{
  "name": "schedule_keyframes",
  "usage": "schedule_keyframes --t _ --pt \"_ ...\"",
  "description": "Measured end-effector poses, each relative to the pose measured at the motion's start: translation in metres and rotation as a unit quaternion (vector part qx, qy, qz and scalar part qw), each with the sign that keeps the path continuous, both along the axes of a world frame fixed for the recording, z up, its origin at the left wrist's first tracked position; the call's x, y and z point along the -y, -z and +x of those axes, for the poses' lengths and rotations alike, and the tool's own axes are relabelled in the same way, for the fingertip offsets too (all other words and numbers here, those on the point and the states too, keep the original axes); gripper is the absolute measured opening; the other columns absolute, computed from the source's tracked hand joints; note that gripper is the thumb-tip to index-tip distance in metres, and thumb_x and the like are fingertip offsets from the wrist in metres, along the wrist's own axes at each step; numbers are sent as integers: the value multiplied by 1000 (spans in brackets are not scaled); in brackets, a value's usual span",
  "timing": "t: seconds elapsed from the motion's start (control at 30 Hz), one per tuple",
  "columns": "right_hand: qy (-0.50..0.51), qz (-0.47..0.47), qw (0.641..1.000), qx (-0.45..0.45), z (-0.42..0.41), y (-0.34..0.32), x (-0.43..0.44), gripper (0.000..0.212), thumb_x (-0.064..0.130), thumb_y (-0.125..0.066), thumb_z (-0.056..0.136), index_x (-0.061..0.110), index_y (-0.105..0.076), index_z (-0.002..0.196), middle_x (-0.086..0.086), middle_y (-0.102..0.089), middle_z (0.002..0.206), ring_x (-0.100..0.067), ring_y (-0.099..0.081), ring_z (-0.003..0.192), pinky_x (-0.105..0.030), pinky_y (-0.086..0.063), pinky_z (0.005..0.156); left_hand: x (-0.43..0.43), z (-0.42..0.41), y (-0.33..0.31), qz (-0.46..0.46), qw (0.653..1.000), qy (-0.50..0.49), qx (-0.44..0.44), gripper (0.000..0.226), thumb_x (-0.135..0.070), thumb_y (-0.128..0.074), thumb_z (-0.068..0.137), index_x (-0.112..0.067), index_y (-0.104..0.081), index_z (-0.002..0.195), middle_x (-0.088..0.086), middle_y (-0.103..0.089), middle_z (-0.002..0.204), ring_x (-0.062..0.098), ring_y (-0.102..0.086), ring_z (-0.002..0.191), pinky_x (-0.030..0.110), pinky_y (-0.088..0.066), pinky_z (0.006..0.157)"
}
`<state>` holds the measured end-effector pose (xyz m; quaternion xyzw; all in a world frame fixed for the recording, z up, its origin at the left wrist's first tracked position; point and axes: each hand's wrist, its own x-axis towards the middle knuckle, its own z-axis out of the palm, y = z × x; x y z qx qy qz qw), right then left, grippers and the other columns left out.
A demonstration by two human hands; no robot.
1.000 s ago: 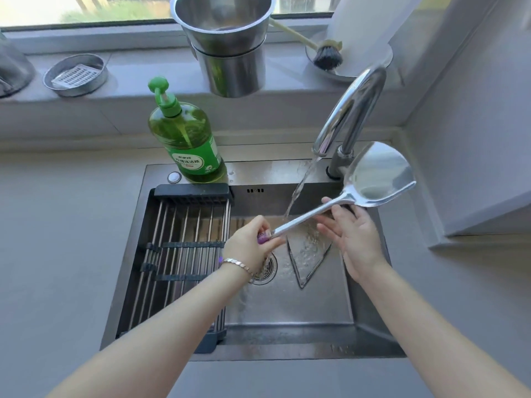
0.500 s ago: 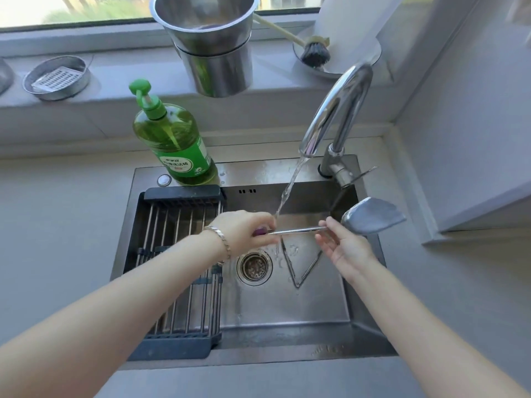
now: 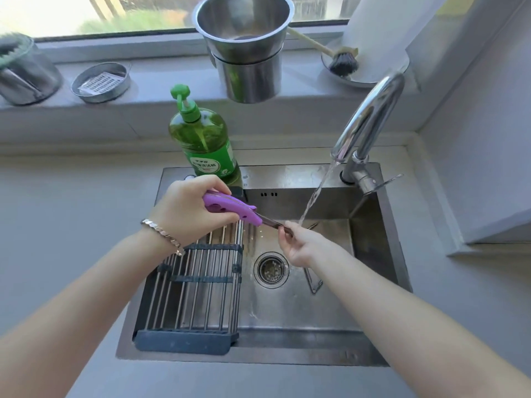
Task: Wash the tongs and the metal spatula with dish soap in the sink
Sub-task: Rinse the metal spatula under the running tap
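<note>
Purple plastic spatula [image 3: 230, 210] handle clenched in left hand [image 3: 186, 212]; right hand [image 3: 301, 245] fingers pinch its steel shaft

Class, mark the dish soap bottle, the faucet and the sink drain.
dish soap bottle [image 3: 201, 142]: head view, green body.
faucet [image 3: 370, 110]: head view, curved spout.
sink drain [image 3: 271, 270]: head view, strainer centre.

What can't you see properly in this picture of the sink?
- Spatula blade: the right hand covers the shaft past the purple handle, so the blade is hidden in the head view.
- Tongs: the right forearm covers all but one end.
- Soap bottle label: print too small to read.
- Left container on the sill: cut off by the frame edge, blurred.
</note>
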<state>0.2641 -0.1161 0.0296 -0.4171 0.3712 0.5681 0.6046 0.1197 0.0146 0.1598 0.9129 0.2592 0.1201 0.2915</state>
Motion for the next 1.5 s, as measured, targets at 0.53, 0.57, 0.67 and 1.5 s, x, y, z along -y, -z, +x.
schedule_keyframes --t 0.53,0.57,0.67,1.5 --pt "-85 10 996 20 -17 -20 48 18 14 -61 88 -1 -53 82 -13 -55 71 -23 -65 45 -26 -56 44 77 37 76 164 869 179 -431 26 -24 -41 96 -16 -40 121 6 -59 120 27 -60 108 32 -40 77" --pt "-140 25 989 30 -11 -23 56 18 14 -61 88 -1 -52 89 -14 -56 77 -24 -67 54 -27 -58 48 79 41 76 160 873 178 -425 24 -25 -39 98 -14 -41 119 7 -61 117 27 -61 105 32 -40 75" --pt "-277 1 952 128 20 -36 75 13 8 -59 89 -2 -55 97 -16 -59 88 -26 -63 77 -30 -59 58 74 47 72 147 887 154 -410 34 -40 -32 98 -14 -47 114 9 -65 111 29 -63 100 32 -41 73" --pt "-208 -234 829 464 149 -23 47 93 32 -61 85 25 6 149 -6 -25 152 -30 -41 128 -45 -37 106 40 4 91 27 901 39 -431 26 -38 -42 93 -22 -59 105 -6 -58 84 16 -54 71 25 -43 62"
